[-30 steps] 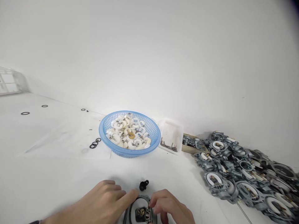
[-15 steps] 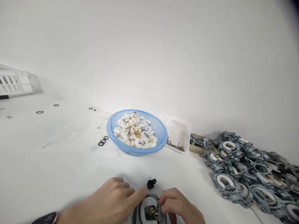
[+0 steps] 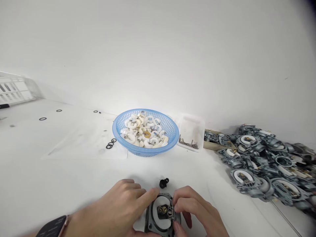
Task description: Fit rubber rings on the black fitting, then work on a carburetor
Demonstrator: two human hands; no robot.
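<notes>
A grey metal carburetor [image 3: 149,220] lies at the bottom centre of the head view with its bowl side up. Inside its rim sits a white ring-shaped float [image 3: 155,210] around small brass jets [image 3: 161,209]. My left hand [image 3: 120,207] grips the carburetor from the left, the index finger on its upper edge. On the right side, my right hand [image 3: 197,207] closes its fingertips and thumb around the edge by the float's hinge. Whether a small pin is between those fingertips is hidden. A small black plastic fitting [image 3: 164,183] lies just beyond the carburetor.
A blue basket [image 3: 145,152] of white floats stands ahead, beside a white tray [image 3: 192,126] of thin metal pins. Several carburetors [image 3: 265,164] are heaped at the right, near a cardboard box [image 3: 213,145]. Black O-rings [image 3: 110,144] lie left; a white crate [image 3: 16,89] is farther left.
The view has tilted down slightly, so the carburetor and both hands show higher in the picture. My right thumb now shows at the carburetor's near right edge. Both hands stay on the carburetor.
</notes>
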